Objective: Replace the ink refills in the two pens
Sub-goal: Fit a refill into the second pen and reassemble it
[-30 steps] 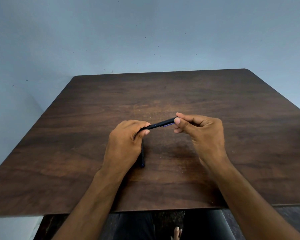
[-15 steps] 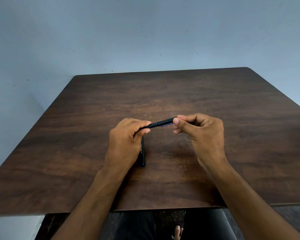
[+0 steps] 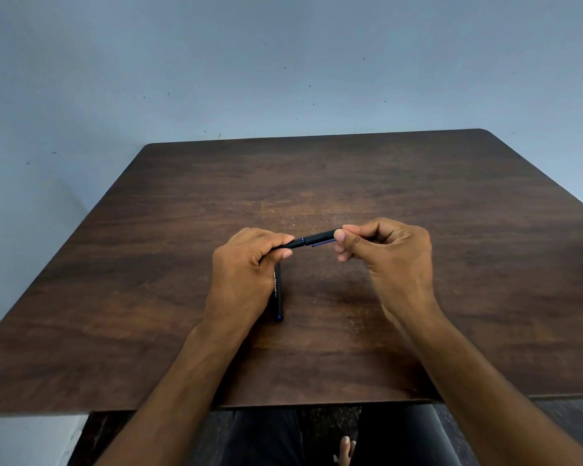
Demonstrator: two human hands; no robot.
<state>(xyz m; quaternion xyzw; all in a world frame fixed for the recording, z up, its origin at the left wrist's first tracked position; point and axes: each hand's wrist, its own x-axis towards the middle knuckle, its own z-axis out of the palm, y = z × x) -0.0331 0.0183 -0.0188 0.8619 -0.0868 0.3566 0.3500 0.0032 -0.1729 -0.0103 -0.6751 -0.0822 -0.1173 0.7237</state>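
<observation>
A black pen [image 3: 312, 239] with a blue ring and a blue clip is held level above the middle of the wooden table [image 3: 451, 264]. My left hand [image 3: 246, 274] grips its left end between thumb and fingers. My right hand [image 3: 387, 257] pinches its right end, the capped side. A second black pen [image 3: 278, 297] with white lettering and a blue tip lies on the table under my left hand, pointing toward me; its far part is hidden by that hand.
The dark wooden table ends at a near edge [image 3: 317, 406] above my lap. A pale blue wall [image 3: 283, 62] rises behind the table's far edge. A bare foot [image 3: 345, 452] shows on the floor below.
Both hands with the pen have shifted slightly toward me and lower in view. The grip on the pen looks the same, and the second pen has not moved.
</observation>
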